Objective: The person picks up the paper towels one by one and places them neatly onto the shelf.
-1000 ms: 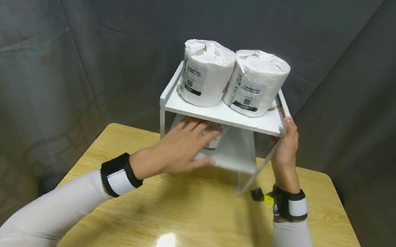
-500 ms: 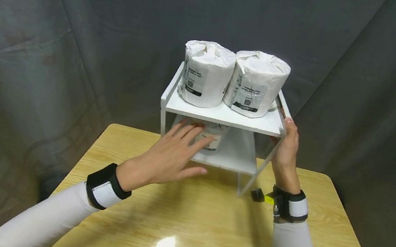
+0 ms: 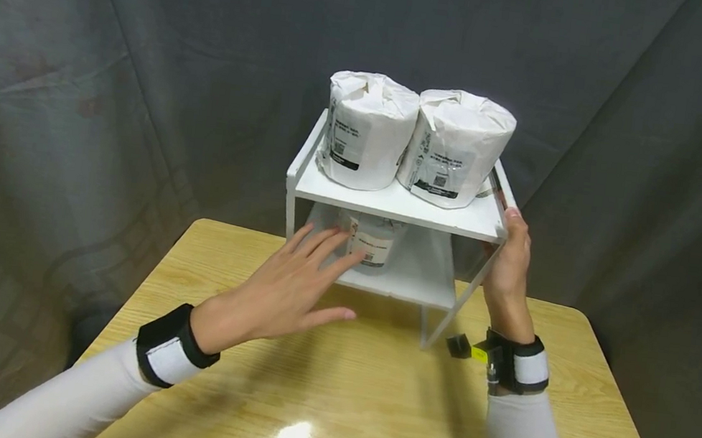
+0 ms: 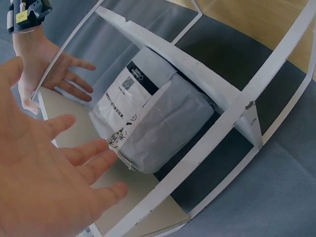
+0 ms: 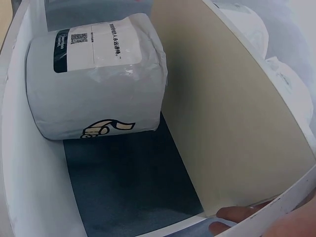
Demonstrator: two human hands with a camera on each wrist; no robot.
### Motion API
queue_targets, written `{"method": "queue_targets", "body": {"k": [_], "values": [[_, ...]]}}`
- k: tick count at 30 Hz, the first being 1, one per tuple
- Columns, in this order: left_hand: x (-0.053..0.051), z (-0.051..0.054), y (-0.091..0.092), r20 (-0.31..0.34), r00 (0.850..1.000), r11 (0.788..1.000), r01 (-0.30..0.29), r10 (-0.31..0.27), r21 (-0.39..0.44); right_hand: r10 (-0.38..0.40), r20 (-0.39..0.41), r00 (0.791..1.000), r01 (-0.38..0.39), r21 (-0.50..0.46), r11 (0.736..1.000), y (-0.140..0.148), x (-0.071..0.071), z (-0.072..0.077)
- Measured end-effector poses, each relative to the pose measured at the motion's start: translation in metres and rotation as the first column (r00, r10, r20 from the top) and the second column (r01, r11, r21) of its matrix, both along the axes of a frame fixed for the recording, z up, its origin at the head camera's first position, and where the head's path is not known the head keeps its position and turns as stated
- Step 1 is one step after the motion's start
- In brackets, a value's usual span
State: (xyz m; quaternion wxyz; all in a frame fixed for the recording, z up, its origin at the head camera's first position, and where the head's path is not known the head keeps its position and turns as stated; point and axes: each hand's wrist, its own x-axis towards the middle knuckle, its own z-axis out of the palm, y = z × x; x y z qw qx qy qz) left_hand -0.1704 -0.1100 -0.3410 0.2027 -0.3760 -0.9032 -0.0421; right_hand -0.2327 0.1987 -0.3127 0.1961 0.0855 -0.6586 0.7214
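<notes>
A white two-tier shelf rack (image 3: 394, 211) stands on the table. On its lower shelf sits a wrapped toilet paper roll (image 3: 376, 242), also large in the left wrist view, where the roll (image 4: 148, 111) lies between the shelves. My left hand (image 3: 280, 296) is in front of the rack's left side, fingers spread, holding nothing. With the thumb above and the fingers beneath, my right hand (image 3: 508, 266) grips the right edge of the upper shelf. In the right wrist view only a few right fingertips (image 5: 236, 213) show at the frame.
Two more wrapped rolls, a left one (image 3: 370, 134) and a right one (image 3: 456, 151), stand side by side on the upper shelf. The wooden table (image 3: 363, 394) extends in front of the rack, and a grey curtain (image 3: 246, 55) hangs behind.
My left hand has drawn back from the lower shelf, down and to the left, uncovering more of the roll there. The right hand keeps its hold on the rack.
</notes>
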Motion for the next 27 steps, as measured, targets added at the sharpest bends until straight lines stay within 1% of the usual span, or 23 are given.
{"method": "queue_targets", "body": {"k": [8,10,17,19,24,27], "values": [[0.006,-0.005,-0.003,-0.006,1.0,1.0,-0.004,0.004,0.021,0.0,-0.002,1.0,0.0,0.011,1.0,0.001,0.0,0.002],[0.007,-0.006,-0.004,0.002,1.0,1.0,-0.01,0.01,0.022,-0.005,0.011,1.0,0.005,0.02,1.0,0.002,0.001,0.002],[0.014,-0.009,-0.009,0.029,0.999,0.999,-0.027,0.026,0.03,-0.028,0.041,0.999,0.028,0.008,1.0,0.003,0.006,0.003],[0.016,-0.009,-0.011,0.035,0.999,0.999,-0.03,0.029,0.035,-0.027,0.045,0.999,0.026,0.024,0.999,0.005,0.006,0.004],[0.019,-0.011,-0.015,0.047,0.998,0.998,-0.051,0.049,0.037,-0.044,0.072,0.996,0.037,0.104,0.994,0.009,0.007,0.008],[0.02,-0.013,-0.018,0.054,0.997,0.997,-0.057,0.055,0.046,-0.049,0.088,0.995,0.038,0.126,0.991,0.011,0.008,0.009]]}}
